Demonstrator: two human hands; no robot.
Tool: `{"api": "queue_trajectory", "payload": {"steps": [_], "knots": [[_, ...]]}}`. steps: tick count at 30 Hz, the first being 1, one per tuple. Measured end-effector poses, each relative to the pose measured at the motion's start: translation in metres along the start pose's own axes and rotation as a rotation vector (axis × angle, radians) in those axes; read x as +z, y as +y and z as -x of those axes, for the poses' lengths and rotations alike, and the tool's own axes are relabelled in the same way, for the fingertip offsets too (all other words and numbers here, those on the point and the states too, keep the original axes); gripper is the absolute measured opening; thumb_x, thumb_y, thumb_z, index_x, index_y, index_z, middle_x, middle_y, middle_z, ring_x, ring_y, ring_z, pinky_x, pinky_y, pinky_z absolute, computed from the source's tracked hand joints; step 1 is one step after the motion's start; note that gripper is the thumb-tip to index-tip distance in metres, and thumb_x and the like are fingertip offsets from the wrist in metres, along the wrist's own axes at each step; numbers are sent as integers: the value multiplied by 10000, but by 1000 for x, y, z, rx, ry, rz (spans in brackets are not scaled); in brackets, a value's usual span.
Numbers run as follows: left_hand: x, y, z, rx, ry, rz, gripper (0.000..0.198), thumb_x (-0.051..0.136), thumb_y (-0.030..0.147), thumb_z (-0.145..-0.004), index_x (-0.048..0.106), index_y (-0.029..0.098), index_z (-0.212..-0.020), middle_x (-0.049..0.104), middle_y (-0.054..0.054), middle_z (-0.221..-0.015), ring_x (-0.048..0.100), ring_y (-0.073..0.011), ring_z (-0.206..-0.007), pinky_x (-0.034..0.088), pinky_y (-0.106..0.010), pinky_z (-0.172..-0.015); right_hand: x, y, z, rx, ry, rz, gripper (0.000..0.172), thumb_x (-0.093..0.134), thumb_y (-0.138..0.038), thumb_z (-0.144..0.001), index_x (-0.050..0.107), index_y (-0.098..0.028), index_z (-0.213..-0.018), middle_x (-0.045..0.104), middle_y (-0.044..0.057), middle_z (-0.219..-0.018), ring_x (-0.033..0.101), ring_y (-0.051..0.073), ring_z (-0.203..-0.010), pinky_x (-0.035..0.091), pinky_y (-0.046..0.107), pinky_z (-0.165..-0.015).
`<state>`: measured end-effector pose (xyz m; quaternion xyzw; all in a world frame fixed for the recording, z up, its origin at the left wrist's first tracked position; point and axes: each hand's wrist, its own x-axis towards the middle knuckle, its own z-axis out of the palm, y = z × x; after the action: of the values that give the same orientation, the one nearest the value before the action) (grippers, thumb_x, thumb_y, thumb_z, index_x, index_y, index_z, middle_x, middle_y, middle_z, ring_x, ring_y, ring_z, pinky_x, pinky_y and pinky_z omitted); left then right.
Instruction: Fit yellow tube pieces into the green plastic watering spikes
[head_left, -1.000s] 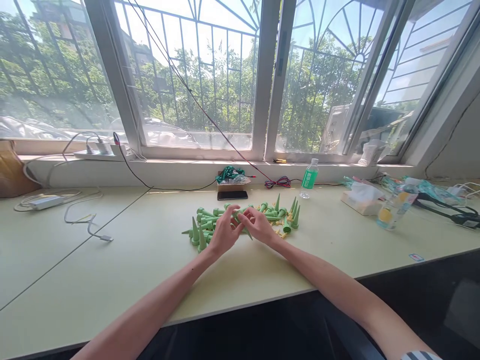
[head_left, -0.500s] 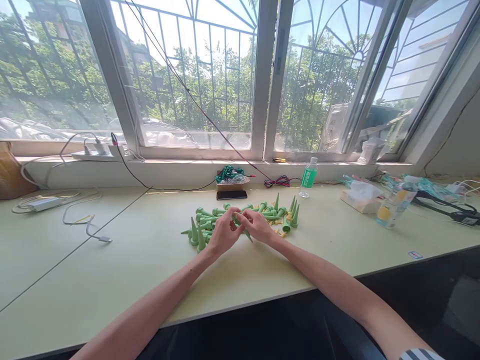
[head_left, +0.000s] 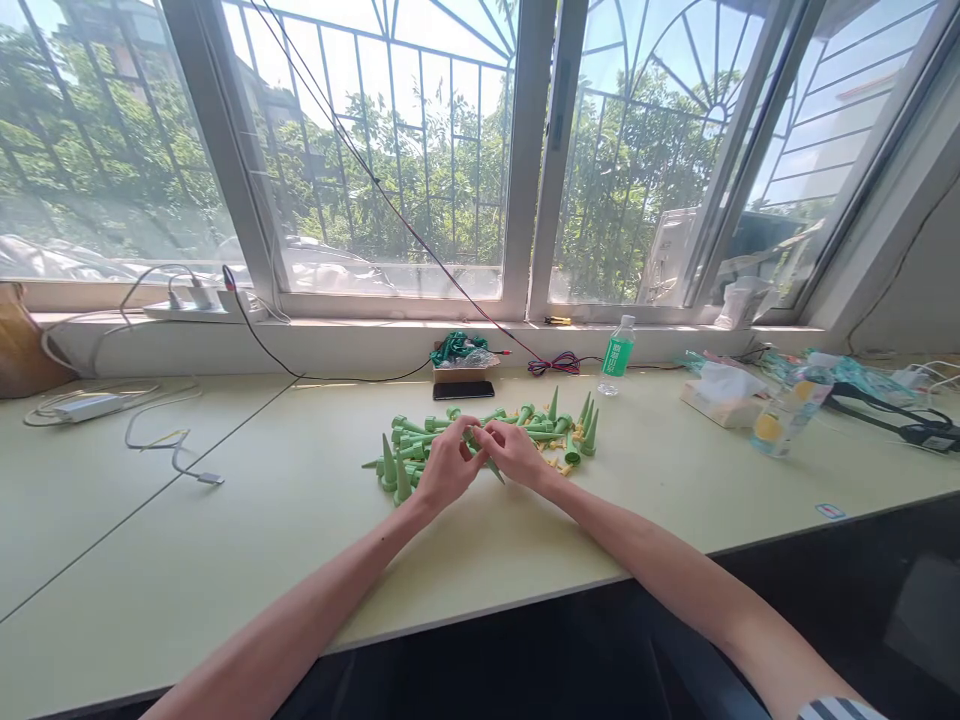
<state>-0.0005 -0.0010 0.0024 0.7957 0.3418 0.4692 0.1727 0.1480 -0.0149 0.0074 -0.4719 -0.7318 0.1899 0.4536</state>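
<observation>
My left hand (head_left: 448, 465) and my right hand (head_left: 513, 452) meet over the table, fingers closed around one green plastic watering spike (head_left: 495, 469). Its pointed tip sticks out below my fingers, toward the lower right; its wider end is mostly hidden by them. Around my hands lies a pile of similar green spikes (head_left: 411, 452), some on their sides. Several stand point up, among them spikes at the left (head_left: 388, 466) and at the right (head_left: 590, 432). Small yellow pieces (head_left: 565, 468) are scattered among the spikes to the right of my right hand.
Behind the pile are a black phone (head_left: 463, 390) and a small box (head_left: 459, 374) with green stuff and clear plastic. A water bottle (head_left: 616, 356), tissue box (head_left: 721, 398) and second bottle (head_left: 787, 418) stand to the right. A cable (head_left: 191, 470) lies at left.
Almost nothing differs. Both hands stay in the same place on the spike, with only a very slight shift of the fingers.
</observation>
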Motion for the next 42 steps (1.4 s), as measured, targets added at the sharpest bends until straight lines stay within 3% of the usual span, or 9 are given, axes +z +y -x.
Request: {"api": "queue_trajectory", "payload": {"steps": [13,22,27,33,42], "knots": [[0,3,0,-6,-4,7,204,590,297,-786,525,200,-953,537,38,-711,453,-58,-445,378,-188,-453,1,1,-1,19,-7,-12,459,411,-552,-908,590,-168,-731,539,-17,-598,466,106,-564,314,216,-543],[-1,4,-1,13,-17,57,251,598,252,-769,522,199,-1002,575,27,-769,482,-52,-460,408,-185,-461,2,5,-1,51,-101,-247,448,449,-562,-893,583,-183,-1092,609,-16,-633,521,109,-497,375,209,-499],[0,5,-1,33,-53,44,323,589,203,-767,508,196,-1080,604,-18,-922,511,-53,-504,452,-199,-496,2,1,0,-1,-129,-271,420,498,-515,-886,556,-180,-1132,658,13,-724,601,135,-615,443,225,-583],[-1,10,-1,52,-44,-3,370,589,225,-801,480,223,-1155,493,-76,-1145,568,-64,-574,509,-246,-551,-2,7,-3,5,22,-103,412,484,-513,-885,581,-175,-1099,596,-16,-612,554,132,-552,421,232,-558],[-1,3,-2,20,19,-111,285,568,224,-815,492,210,-1089,503,-56,-1092,523,-60,-519,497,-280,-586,-19,20,-12,29,318,70,384,538,-507,-833,582,-187,-1042,557,-33,-604,505,124,-529,382,230,-538]]}}
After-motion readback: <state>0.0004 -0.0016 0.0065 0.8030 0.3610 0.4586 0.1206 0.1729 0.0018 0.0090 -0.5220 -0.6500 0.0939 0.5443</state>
